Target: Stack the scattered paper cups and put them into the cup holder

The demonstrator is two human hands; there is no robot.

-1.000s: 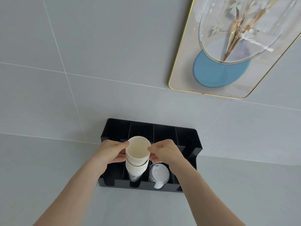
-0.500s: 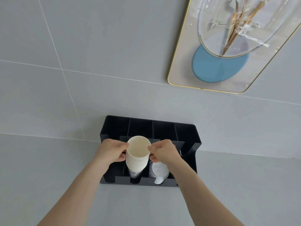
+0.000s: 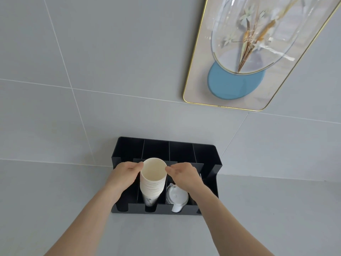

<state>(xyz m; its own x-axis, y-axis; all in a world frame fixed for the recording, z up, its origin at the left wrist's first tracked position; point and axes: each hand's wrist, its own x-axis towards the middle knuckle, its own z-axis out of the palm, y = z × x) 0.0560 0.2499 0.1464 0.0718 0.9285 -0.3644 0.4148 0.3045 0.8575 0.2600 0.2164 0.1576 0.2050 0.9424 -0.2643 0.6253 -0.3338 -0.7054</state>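
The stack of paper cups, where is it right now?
In the head view, the stack of paper cups stands in the black cup holder, second slot from the left, beside the white lids, between the left hand and right hand.

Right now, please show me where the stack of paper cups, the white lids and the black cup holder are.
stack of paper cups [image 3: 152, 187], head view, on the ribbed rims at its side.
white lids [image 3: 175, 197], head view, on the top lid's face.
black cup holder [image 3: 210, 151], head view, on its back wall.
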